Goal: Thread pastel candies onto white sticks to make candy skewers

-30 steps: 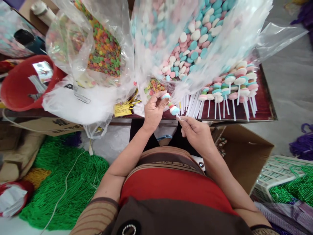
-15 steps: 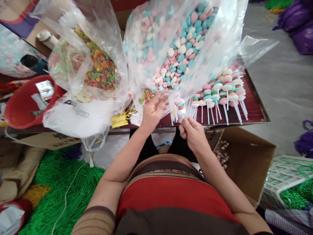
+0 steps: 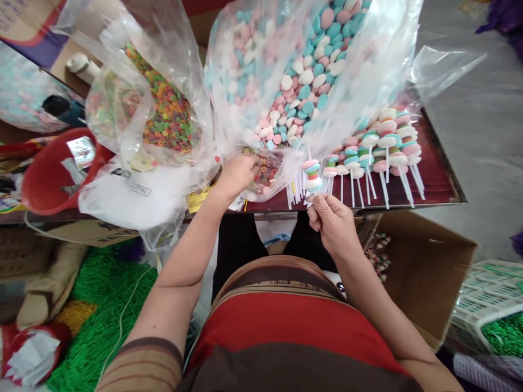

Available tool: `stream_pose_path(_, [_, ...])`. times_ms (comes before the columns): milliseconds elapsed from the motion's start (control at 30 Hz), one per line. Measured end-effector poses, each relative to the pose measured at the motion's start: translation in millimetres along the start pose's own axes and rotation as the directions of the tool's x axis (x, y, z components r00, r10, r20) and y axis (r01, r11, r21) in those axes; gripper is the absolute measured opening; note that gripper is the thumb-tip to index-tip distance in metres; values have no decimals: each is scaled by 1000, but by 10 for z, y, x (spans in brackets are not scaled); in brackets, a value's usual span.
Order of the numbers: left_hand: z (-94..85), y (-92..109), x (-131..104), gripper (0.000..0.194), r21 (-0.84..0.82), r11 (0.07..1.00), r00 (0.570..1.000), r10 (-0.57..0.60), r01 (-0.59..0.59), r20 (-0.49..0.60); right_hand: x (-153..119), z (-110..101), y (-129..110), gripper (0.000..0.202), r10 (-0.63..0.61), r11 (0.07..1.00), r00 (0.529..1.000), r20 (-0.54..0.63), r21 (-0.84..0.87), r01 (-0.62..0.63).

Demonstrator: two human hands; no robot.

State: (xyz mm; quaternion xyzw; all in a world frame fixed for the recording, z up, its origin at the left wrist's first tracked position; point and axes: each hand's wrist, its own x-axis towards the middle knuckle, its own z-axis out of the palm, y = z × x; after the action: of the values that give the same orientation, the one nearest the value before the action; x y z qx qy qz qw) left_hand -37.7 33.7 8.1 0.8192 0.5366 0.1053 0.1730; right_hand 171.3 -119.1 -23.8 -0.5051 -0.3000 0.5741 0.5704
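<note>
My right hand is closed on the stick of a candy skewer, held upright at the table's front edge. Pink, blue and white button-shaped candies are threaded on it with coloured rings between, and the bare stick tip sticks out on top. My left hand is among small ring candies in a clear plastic bag. Its fingers are bent together, and whatever is between the fingertips is hidden. Behind both hands leans a big clear bag of pink, blue and white candies.
Finished-looking candy skewers lie in a pile on the right of the dark red table. To the left are another bag of ring candies, yellow ties and a red basin. An open cardboard box stands below right.
My left hand has moved left and down from beside the skewer to the ring candies, its fingers drawing in. My right hand still holds the skewer. The view has shifted slightly.
</note>
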Motion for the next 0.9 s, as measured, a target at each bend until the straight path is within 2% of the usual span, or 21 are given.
stream_pose_path(100, [182,-34,-20,22,75,997,1000,-17,16,13,2,57,0,45,2,1000,1000,10,-29,-2])
stream_pose_path(233, [330,-13,99,24,114,993,999,-33,29,29,-18,110,-7,44,-12,999,1000,15,-47,13])
stream_pose_path(333, [316,-46,122,20,88,996,1000,-17,15,20,-40,102,-2,42,-16,997,1000,13,-73,17])
stream_pose_path(400, [248,-107,77,15,18,1000,999,-12,13,-40,-49,84,9,42,-17,996,1000,6,-84,18])
stream_pose_path(500, [114,-206,-24,14,-129,987,987,-109,93,-121,-52,73,33,41,-14,997,1000,-5,-82,14])
stream_pose_path(600, [57,-244,-64,14,-220,964,978,-178,151,-111,-46,97,50,40,0,998,1000,-5,-61,0])
stream_pose_path(800, [299,-211,148,14,-184,982,983,-78,48,-164,-38,128,55,42,1,998,1000,4,-58,0])
stream_pose_path(900, [367,-175,207,19,-134,990,987,-60,40,-149,-41,95,57,42,-13,998,1000,-8,-68,13])
